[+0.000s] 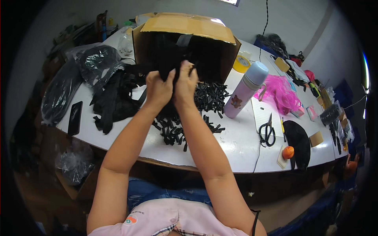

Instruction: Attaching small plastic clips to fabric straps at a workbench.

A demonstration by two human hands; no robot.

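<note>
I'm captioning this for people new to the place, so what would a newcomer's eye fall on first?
Probably the big open cardboard box at the back centre, with the left hand and right hand gripping black material before it. Next, the bright pink plastic on the right, just beyond the pale flask. Small black pieces lie strewn below the box.

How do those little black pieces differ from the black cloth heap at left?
The little black pieces are short and separate; the black cloth heap is broad and limp. The pieces lie scattered; the heap lies bunched together. Both are black, on the white table.
</note>
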